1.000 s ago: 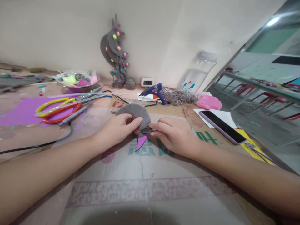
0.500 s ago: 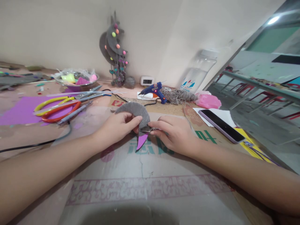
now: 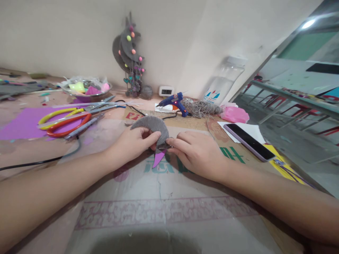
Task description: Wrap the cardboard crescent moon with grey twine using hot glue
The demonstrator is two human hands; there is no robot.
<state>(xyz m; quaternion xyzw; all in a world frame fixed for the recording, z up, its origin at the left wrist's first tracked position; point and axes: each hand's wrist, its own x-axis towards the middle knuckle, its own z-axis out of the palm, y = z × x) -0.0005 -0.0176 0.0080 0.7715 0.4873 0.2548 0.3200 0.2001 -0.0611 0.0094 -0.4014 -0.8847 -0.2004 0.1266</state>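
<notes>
item 1: crescent (image 3: 153, 125). place: middle of the scene, between your hands, over the printed cardboard (image 3: 148, 190) on the bench (image 3: 21, 148); contact with the cardboard, cannot tell. state: grey cover along most of the curve, seemingly wound yarn; judged well advanced. left to cover, by the look of it: the bare purple tip (image 3: 159, 158), pointing to the near side.

item 2: your left hand (image 3: 135, 143). grip: pinching the crescent, thumb over its face, fingers partly hidden.

item 3: your right hand (image 3: 197, 151). grip: thumb and forefinger pinched on what looks like a grey strand (image 3: 165, 145), at the crescent's right edge, just above the tip.

far side: blue glue gun (image 3: 173, 102), its light red; yarn heap (image 3: 202, 108), right of it; yarn ball (image 3: 147, 92); clock (image 3: 166, 91); bottle (image 3: 222, 83); ornament (image 3: 131, 49) of grey crescents and coloured balls, against the wall.

left side: scissors (image 3: 89, 118), partly over the purple sheet (image 3: 21, 123); bowl (image 3: 106, 94) of coloured scraps, farther back; black cable (image 3: 39, 163).

right side: pink bag (image 3: 235, 113); phone (image 3: 249, 141), partly on white paper (image 3: 255, 134); yellow card (image 3: 283, 165).

in your way: little near the work, as judged; the gun lies just beyond the crescent, its nozzle to the left.
</notes>
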